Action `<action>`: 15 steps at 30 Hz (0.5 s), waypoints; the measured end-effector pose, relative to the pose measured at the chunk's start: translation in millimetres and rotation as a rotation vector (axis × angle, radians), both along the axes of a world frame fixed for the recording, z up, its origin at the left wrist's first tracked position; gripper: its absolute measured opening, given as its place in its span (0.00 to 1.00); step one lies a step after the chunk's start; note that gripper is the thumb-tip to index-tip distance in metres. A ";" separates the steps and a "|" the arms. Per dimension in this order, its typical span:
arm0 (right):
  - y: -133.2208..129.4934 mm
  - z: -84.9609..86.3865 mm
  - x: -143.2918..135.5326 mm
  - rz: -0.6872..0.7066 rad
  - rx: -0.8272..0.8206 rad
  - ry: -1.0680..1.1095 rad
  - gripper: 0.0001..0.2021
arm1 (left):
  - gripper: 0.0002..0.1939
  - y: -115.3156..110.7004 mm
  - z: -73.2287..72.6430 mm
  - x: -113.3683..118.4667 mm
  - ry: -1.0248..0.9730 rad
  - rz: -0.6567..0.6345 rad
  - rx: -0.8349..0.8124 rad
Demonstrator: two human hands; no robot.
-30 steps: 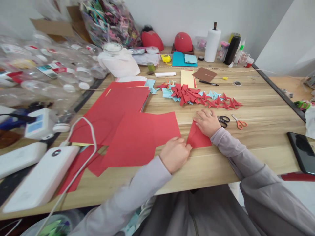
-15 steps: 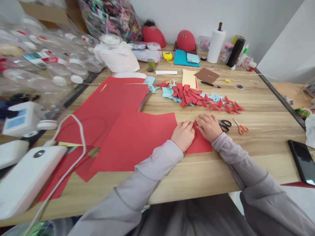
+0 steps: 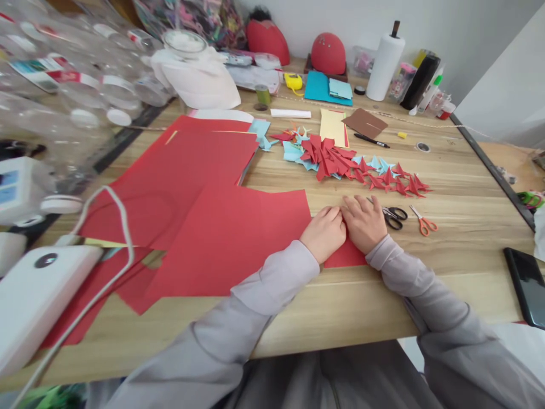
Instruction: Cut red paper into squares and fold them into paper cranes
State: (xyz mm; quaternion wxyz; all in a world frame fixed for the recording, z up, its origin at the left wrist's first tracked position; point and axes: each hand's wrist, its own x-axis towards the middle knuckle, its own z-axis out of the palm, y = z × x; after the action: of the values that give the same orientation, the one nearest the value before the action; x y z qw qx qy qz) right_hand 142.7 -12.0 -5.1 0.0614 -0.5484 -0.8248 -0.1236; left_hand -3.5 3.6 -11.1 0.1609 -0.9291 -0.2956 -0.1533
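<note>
A small red paper [image 3: 346, 257] lies flat near the table's front edge, mostly hidden under both hands. My left hand [image 3: 325, 232] rests on its upper left part, fingers curled and closed on the paper. Touching it from the right, my right hand [image 3: 364, 222] lies over the paper with its fingers lying flat and slightly spread. Large red sheets [image 3: 238, 238] spread out to the left of my hands. Behind them sits a pile of folded red paper cranes [image 3: 327, 156] mixed with light blue ones.
Black scissors [image 3: 395, 217] and orange scissors [image 3: 426, 222] lie right of my right hand. A phone [image 3: 525, 284] is at the far right. A white power bank [image 3: 51, 295] with a cable and plastic bottles [image 3: 76, 91] fill the left side.
My hands have come together over the small red paper, covering more of it. The right hand has shifted over its top. The whole view has moved slightly.
</note>
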 end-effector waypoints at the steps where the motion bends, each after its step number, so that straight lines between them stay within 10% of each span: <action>1: -0.5 -0.3 -1.6 -0.010 0.003 -0.003 0.17 | 0.13 -0.1 -0.2 0.3 0.000 0.003 -0.002; 15: 4.3 -8.9 2.4 -0.149 0.014 0.143 0.17 | 0.15 1.4 -1.6 -0.9 -0.018 0.081 -0.078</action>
State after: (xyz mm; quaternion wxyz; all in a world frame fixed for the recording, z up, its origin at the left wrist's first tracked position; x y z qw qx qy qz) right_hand 145.1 -7.7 -14.0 0.1146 -0.6151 -0.7744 -0.0943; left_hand -4.4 5.0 -12.6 0.1280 -0.9205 -0.3403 -0.1435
